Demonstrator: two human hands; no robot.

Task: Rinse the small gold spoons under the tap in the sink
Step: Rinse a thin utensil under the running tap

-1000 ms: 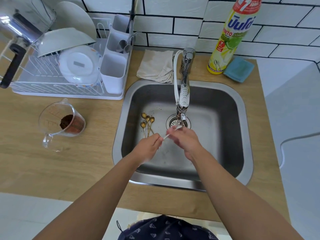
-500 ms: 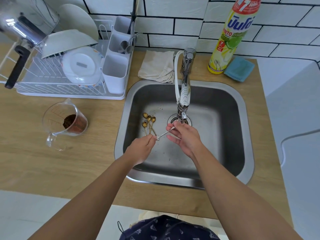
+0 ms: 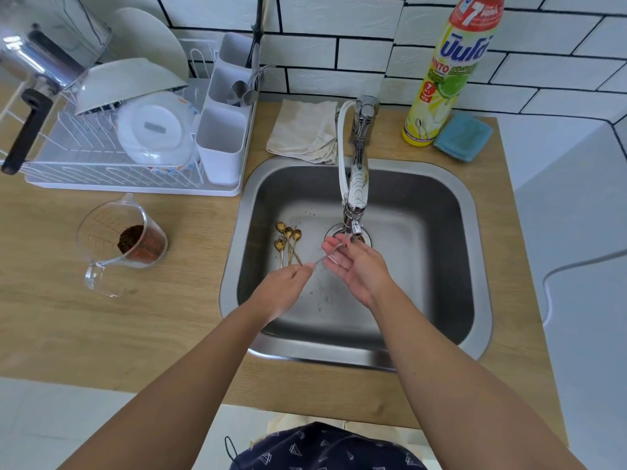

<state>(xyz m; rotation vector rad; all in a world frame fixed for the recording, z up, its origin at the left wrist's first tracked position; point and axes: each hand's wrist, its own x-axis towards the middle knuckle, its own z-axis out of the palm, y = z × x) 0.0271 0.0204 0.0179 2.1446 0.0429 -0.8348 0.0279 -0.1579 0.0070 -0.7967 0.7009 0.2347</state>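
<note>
Several small gold spoons [image 3: 287,242] lie in a bunch on the floor of the steel sink [image 3: 441,212], left of the drain. My left hand [image 3: 283,290] pinches the handle end of one thin spoon [image 3: 327,254], which slants up to the right. Its bowl end rests on the fingers of my right hand [image 3: 356,266], directly under the tap [image 3: 354,212], where water runs. The right hand's fingers are spread under the spoon.
A white dish rack [image 3: 112,144] with bowls, a plate and a cutlery holder stands at the back left. A glass measuring cup [image 3: 118,242] with brown powder sits left of the sink. Behind the sink are a folded cloth [image 3: 303,130], a dish soap bottle [image 3: 448,72] and a blue sponge [image 3: 463,137].
Both hands have moved up towards the tap with the spoon. The right hand has opened from a closed grip to spread fingers under the stream.
</note>
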